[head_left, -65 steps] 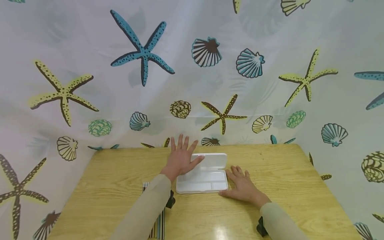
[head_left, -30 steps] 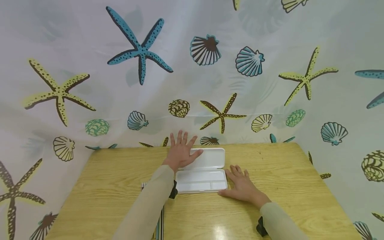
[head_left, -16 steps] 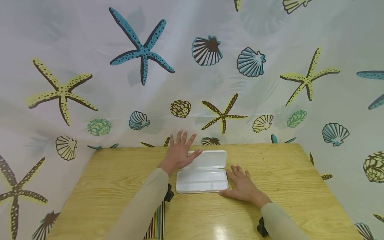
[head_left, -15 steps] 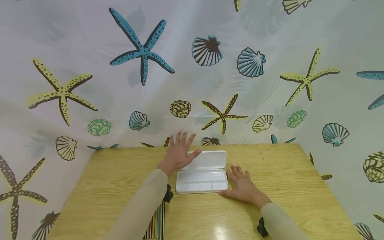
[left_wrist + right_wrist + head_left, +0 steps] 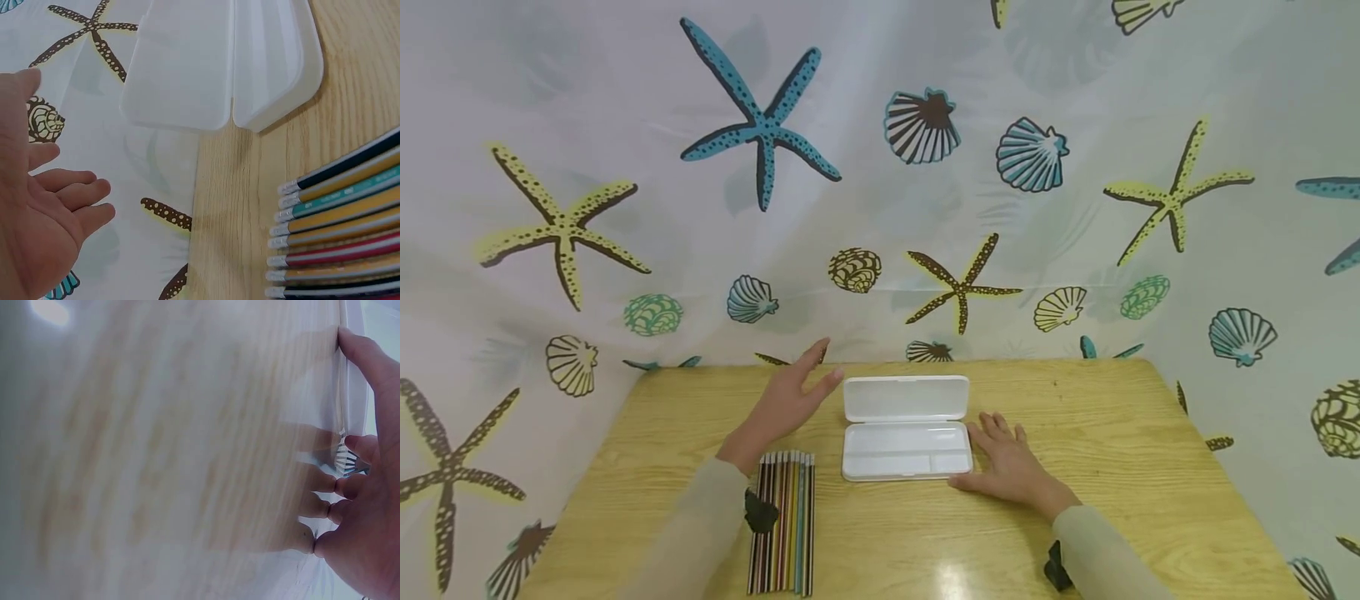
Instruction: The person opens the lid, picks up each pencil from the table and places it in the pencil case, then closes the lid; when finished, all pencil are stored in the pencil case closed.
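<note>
A white pencil case [image 5: 906, 451] lies on the table with its lid [image 5: 907, 398] standing open at the back; its compartments hold nothing visible. My left hand [image 5: 782, 400] hovers to the left of the lid, apart from it, fingers extended and holding nothing. In the left wrist view that hand [image 5: 44, 206] shows with loosely bent fingers beside the case. My right hand [image 5: 1009, 462] rests at the case's right end, thumb near its front corner and fingers spread on the table. Below the left hand, a row of pencils [image 5: 786, 521] lies side by side, eraser ends away from me.
The wooden table [image 5: 1075, 517] ends at a white curtain [image 5: 925, 208] printed with starfish and shells, which rises along its back and sides. A black camera mount [image 5: 762, 511] on the left wrist covers part of the pencils.
My left hand has come off the lid and moved left and toward me, uncovering the lid and the pencils. The lid stays raised. The right hand has not moved.
</note>
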The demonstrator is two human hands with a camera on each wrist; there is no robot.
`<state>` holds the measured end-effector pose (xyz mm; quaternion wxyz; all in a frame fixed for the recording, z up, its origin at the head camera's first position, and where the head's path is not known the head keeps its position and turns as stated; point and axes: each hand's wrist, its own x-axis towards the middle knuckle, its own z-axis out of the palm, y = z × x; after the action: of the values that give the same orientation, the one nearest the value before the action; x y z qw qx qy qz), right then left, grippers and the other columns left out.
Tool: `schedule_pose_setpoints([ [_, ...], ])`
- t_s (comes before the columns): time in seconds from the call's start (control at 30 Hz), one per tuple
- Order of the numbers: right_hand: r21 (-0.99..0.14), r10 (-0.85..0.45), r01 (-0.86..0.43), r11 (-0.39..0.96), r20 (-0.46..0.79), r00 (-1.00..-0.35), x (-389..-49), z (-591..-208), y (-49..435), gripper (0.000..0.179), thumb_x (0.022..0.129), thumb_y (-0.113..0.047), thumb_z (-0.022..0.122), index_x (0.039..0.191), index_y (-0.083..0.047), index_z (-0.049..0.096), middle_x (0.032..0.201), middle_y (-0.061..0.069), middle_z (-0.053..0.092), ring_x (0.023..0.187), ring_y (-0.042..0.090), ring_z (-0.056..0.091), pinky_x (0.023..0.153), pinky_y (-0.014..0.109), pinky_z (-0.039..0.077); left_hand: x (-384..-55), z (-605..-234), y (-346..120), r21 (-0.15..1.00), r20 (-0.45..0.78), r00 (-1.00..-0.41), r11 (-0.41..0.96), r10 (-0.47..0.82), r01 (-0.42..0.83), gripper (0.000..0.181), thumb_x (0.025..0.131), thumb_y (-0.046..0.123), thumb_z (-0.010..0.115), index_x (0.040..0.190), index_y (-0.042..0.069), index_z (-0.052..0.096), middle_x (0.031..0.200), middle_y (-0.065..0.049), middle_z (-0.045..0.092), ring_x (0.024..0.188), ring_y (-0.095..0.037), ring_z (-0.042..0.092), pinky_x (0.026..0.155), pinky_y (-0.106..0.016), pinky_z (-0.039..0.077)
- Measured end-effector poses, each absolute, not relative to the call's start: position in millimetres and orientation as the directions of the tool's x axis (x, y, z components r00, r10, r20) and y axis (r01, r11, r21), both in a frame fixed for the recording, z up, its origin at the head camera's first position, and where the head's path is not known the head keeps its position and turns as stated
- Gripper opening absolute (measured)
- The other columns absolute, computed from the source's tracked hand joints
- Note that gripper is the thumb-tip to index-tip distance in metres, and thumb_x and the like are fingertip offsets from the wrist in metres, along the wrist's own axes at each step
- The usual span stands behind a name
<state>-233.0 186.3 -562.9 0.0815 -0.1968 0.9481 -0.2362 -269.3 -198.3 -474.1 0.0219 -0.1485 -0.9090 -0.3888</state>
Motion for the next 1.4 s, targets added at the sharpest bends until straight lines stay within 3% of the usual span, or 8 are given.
schedule_pose_setpoints([
  [0.13, -0.477, -0.408, -0.33, 0.815, -0.066, -0.911, -233, -565, 187, 0.103, 0.088, -0.067, 0.072, 0.165, -0.008, 0.035, 0.172, 0.028, 0.023, 0.162, 0.049, 0.012, 0.125, 0.075, 0.007, -255, -476, -217, 0.78, 0.143, -0.969, 0.579, 0.203, 0.236, 0.07, 0.106, 0.046, 0.061, 0.165, 0.016, 0.037, 0.155, -0.024, 0.054, 0.139, -0.041, 0.058, 0.111, -0.058, 0.05],
  [0.27, -0.473, -0.409, -0.329, 0.817, -0.072, -0.91, -233, -565, 187, 0.103, 0.088, -0.067, 0.072, 0.165, -0.008, 0.035, 0.172, 0.028, 0.023, 0.162, 0.049, 0.012, 0.125, 0.075, 0.007, -241, -480, -236, 0.837, 0.104, -0.984, 0.521, 0.144, 0.165, 0.057, 0.105, 0.038, 0.066, 0.154, 0.011, 0.054, 0.136, -0.022, 0.07, 0.121, -0.034, 0.072, 0.097, -0.045, 0.061],
  [0.47, -0.472, -0.409, -0.331, 0.817, -0.069, -0.91, -234, -565, 186, 0.103, 0.089, -0.067, 0.072, 0.165, -0.008, 0.035, 0.172, 0.029, 0.022, 0.162, 0.05, 0.011, 0.125, 0.075, 0.006, -219, -486, -263, 0.918, 0.001, -0.99, 0.392, 0.139, 0.056, 0.052, 0.104, 0.03, 0.069, 0.145, 0.001, 0.06, 0.123, -0.029, 0.074, 0.102, -0.03, 0.079, 0.086, -0.041, 0.065],
  [0.77, -0.465, -0.405, -0.329, 0.822, -0.07, -0.912, -237, -566, 186, 0.104, 0.088, -0.069, 0.071, 0.165, -0.008, 0.035, 0.172, 0.027, 0.023, 0.162, 0.048, 0.011, 0.125, 0.075, 0.007, -189, -512, -295, 0.945, -0.116, -0.981, 0.32, 0.154, -0.062, 0.054, 0.102, 0.02, 0.072, 0.143, -0.009, 0.057, 0.12, -0.029, 0.074, 0.099, -0.024, 0.078, 0.085, -0.042, 0.065],
  [1.07, -0.47, -0.404, -0.326, 0.82, -0.073, -0.912, -236, -566, 186, 0.104, 0.088, -0.069, 0.072, 0.165, -0.009, 0.036, 0.172, 0.027, 0.023, 0.162, 0.048, 0.012, 0.124, 0.076, 0.007, -162, -540, -308, 0.866, -0.189, -0.981, 0.478, 0.04, -0.148, 0.055, 0.093, 0.025, 0.083, 0.14, 0.003, 0.066, 0.119, -0.014, 0.079, 0.101, -0.012, 0.076, 0.083, -0.021, 0.057],
  [1.2, -0.471, -0.402, -0.322, 0.821, -0.078, -0.912, -236, -566, 187, 0.104, 0.088, -0.069, 0.072, 0.165, -0.009, 0.035, 0.172, 0.027, 0.022, 0.162, 0.048, 0.011, 0.124, 0.076, 0.007, -156, -548, -307, 0.887, -0.213, -0.977, 0.421, 0.01, -0.189, 0.06, 0.093, 0.018, 0.082, 0.145, -0.001, 0.059, 0.121, -0.018, 0.077, 0.101, -0.014, 0.076, 0.083, -0.023, 0.059],
  [1.4, -0.474, -0.401, -0.32, 0.82, -0.078, -0.913, -236, -567, 187, 0.104, 0.088, -0.07, 0.071, 0.165, -0.01, 0.035, 0.172, 0.026, 0.022, 0.162, 0.047, 0.011, 0.125, 0.075, 0.006, -150, -555, -302, 0.895, -0.206, -0.978, 0.395, -0.039, -0.204, 0.063, 0.093, 0.014, 0.081, 0.149, -0.001, 0.056, 0.123, -0.019, 0.075, 0.098, -0.008, 0.075, 0.083, -0.02, 0.058],
])
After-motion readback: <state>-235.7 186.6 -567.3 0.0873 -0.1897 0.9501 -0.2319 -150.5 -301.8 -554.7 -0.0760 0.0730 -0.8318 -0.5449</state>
